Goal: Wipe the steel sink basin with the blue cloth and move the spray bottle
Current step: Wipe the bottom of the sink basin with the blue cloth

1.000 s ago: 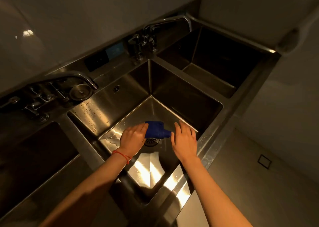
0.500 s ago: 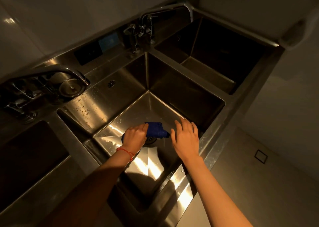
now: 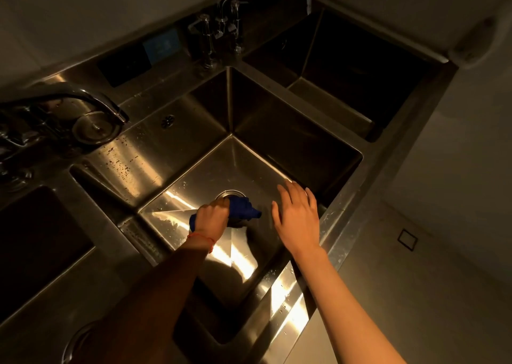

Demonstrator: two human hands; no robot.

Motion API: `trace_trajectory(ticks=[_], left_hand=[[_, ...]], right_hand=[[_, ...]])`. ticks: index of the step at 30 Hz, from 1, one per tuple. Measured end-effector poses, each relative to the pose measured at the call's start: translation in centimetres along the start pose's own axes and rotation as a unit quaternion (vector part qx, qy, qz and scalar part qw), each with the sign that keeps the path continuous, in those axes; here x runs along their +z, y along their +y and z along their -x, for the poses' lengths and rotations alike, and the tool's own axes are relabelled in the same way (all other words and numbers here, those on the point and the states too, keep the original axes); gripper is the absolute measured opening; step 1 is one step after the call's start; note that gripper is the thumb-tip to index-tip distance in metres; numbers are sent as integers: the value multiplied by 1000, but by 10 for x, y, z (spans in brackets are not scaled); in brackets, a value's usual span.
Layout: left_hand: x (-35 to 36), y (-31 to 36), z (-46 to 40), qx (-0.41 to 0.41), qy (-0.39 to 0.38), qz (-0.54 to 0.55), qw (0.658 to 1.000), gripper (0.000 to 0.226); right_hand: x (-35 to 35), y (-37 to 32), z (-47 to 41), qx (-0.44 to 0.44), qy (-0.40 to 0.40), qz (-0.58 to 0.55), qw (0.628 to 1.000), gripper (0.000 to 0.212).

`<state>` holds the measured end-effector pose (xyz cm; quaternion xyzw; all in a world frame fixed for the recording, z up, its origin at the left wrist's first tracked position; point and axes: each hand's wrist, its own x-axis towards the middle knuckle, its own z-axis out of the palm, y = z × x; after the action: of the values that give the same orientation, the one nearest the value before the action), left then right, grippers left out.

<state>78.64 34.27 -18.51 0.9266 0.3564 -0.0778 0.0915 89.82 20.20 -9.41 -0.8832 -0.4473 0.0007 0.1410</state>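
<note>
Here, the left hand [image 3: 212, 218] grasps the blue cloth [image 3: 242, 208] over the basin's drain [image 3: 230, 194]; the right hand [image 3: 297, 216], fingers spread, hovers just right of the cloth's tip.

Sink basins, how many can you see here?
3. The middle basin, where the left hand grips the blue cloth; a dark one at far right; another at left, cut off by the frame.
</note>
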Motion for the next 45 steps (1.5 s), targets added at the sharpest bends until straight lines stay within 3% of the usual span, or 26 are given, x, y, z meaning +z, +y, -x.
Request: trace_trajectory(ticks=[11, 16, 25, 30, 45], left_hand=[[32, -16, -9, -100, -55, 37, 993, 26], [48, -28, -13, -151, -56, 27, 987, 30], [80, -35, -23, -225, -70, 102, 967, 35], [113, -23, -6, -155, -111, 70, 979, 41], [118, -15, -2, -150, -187, 9, 971, 56]], right_hand=[[1, 1, 0, -2, -1, -7, 1000, 36], [4, 1, 0, -9, 31, -7, 999, 31], [7, 3, 0, -13, 55, -10, 998, 29], [5, 3, 0, -2, 56, -19, 998, 29], [3, -1, 0, 5, 50, -31, 998, 29]])
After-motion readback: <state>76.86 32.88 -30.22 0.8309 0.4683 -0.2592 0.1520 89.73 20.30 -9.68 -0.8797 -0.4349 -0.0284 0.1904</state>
